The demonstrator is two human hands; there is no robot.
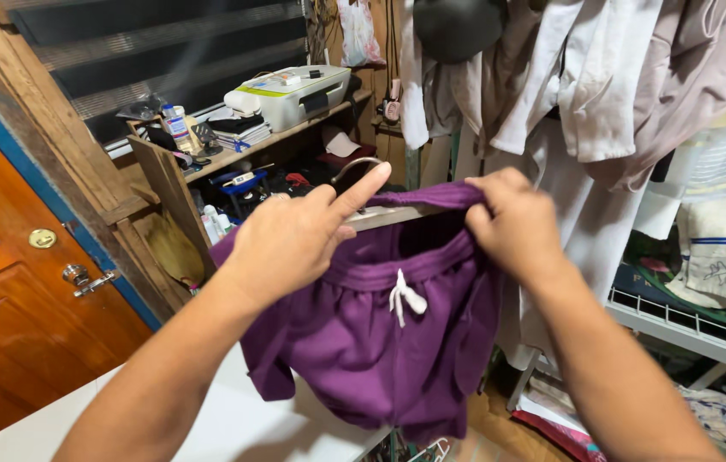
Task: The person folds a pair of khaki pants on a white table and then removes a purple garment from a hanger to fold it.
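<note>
Item: one pair of purple drawstring shorts (380, 334), soft knit, white cord knotted at the front of the waistband; held up at chest height above the corner of a white table (234, 428), legs hanging free. Support: a hanger (380, 214), pale bar running through the waistband, metal hook rising behind the left hand's forefinger. Left hand (290, 244): closed on the waistband and hanger bar at the left side, forefinger stretched out along the bar. Right hand (512, 227): fingers pinched together on a fold of waistband at the right end. Surroundings: hung pale garments (602, 85) close behind; a wooden shelf (234, 154) with a white printer (294, 94) and bottles; an orange wooden door (12, 308) at left; a wire rack (696, 329) with folded towels at right. Risks, as judged: the waistband sat only loosely over the bar, so loosening either pinch could have let one side slide off and tip the hanger; the hook, close to the crowded garments, could have snagged one; the dangling cord could have caught on the bar.
</note>
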